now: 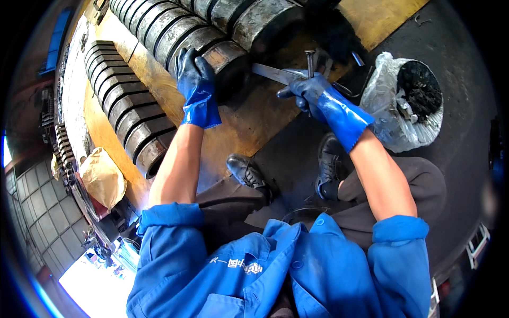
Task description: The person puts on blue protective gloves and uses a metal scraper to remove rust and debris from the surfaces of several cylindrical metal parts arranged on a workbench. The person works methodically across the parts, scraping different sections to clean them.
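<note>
My left hand (196,87), in a blue rubber glove with a darkened palm area, lies against the near end of a row of grimy metal rings (183,37). Its fingers look stretched out and hold nothing that I can see. In a matching glove, my right hand (318,98) is closed around a flat steel blade (275,73), whose free end points left to the end ring. A metal pin with a flat head (310,61) stands up by the right fingers; whether they grip it too cannot be told. Beside it runs a second row of rings (260,21).
Left of my left hand, another row of dark rings (124,100) lies on the yellowish surface (244,124). At right stands a clear plastic bag (384,108) with black crumbly material (419,90). A brown paper bag (103,177) sits at far left. My boots (328,164) are below.
</note>
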Motion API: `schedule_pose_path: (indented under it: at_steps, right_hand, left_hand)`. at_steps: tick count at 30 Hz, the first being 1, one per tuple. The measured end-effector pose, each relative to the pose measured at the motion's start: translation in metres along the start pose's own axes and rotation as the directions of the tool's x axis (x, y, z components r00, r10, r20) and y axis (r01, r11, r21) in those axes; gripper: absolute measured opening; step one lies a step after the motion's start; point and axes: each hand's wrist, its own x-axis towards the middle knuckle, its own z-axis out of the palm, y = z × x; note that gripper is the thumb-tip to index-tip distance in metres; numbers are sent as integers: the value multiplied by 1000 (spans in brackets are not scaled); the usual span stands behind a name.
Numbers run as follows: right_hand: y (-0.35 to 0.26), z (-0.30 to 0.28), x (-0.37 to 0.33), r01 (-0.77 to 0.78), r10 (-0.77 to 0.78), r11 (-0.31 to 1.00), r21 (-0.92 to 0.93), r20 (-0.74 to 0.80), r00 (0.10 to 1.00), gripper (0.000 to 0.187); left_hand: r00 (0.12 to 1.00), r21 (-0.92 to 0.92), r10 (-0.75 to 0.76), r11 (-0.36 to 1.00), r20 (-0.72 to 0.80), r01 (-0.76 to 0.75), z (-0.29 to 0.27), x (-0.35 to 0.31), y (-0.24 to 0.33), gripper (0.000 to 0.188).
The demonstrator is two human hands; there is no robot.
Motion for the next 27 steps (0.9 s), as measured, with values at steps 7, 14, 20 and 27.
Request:
schedule_pose_path:
  at_steps: [7,14,20,27]
  right_hand:
    - [-4,44,18,-65,43,972,-224,-99,994,40]
    - [76,36,21,70,-62,992,105,-71,996,48]
    - [73,27,46,26,-29,934,355,3,1000,52]
    - [74,22,64,-57,40,975,214,83,996,52]
  left_hand:
    - [999,1,-26,1000,-35,26,1,1,-10,35]
    - [999,-36,-13,999,-33,12,4,2,-11,34]
    - [999,-65,12,998,-49,-16,13,0,-6,34]
    - [999,-62,-18,998,-26,16,8,1,-10,35]
